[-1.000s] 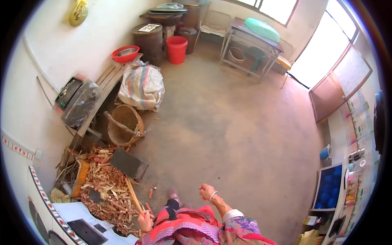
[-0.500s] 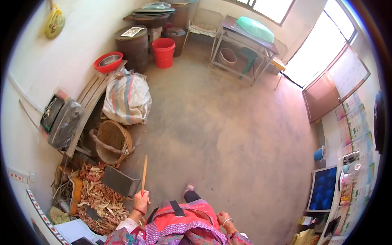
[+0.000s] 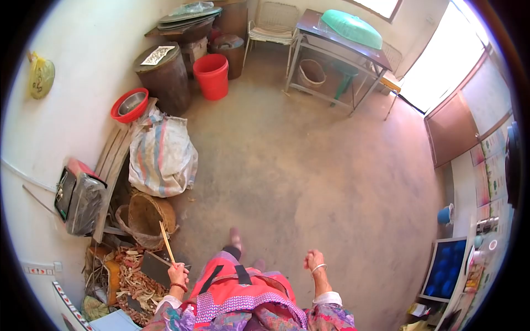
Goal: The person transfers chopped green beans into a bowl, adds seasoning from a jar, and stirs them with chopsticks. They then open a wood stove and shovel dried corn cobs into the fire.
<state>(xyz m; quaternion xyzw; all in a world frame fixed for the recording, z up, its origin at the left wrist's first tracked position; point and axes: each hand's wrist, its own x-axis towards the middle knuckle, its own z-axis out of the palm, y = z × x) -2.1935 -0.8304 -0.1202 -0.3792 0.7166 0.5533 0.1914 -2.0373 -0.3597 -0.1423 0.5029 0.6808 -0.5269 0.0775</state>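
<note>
My left hand (image 3: pixel 178 275), with a dark red bead bracelet at its wrist, is closed around a pair of wooden chopsticks (image 3: pixel 167 243). They point up and away, their tips overlapping the wicker basket (image 3: pixel 148 216) in this view. Nearest below that hand lies a dark flat board or pan (image 3: pixel 155 268) on a heap of corn cobs and husks (image 3: pixel 138 289). My right hand (image 3: pixel 314 260) hangs over the bare floor, a silver bangle on its wrist. Its fingers are curled in, with nothing visible in them. A red apron (image 3: pixel 237 289) covers my front.
Along the left stand a striped woven sack (image 3: pixel 163 157), a wooden bench (image 3: pixel 113 160), a red bucket (image 3: pixel 211 77) and a dark barrel (image 3: pixel 163 80). A table (image 3: pixel 342 41) with a green cover (image 3: pixel 353 28) stands ahead. A screen (image 3: pixel 443 269) is at right; the doorway (image 3: pixel 441 66) is bright.
My right hand has swung forward, away from my body. My left hand has moved left and slightly lower, the chopsticks now tilting left. My feet have stepped, and the view has shifted.
</note>
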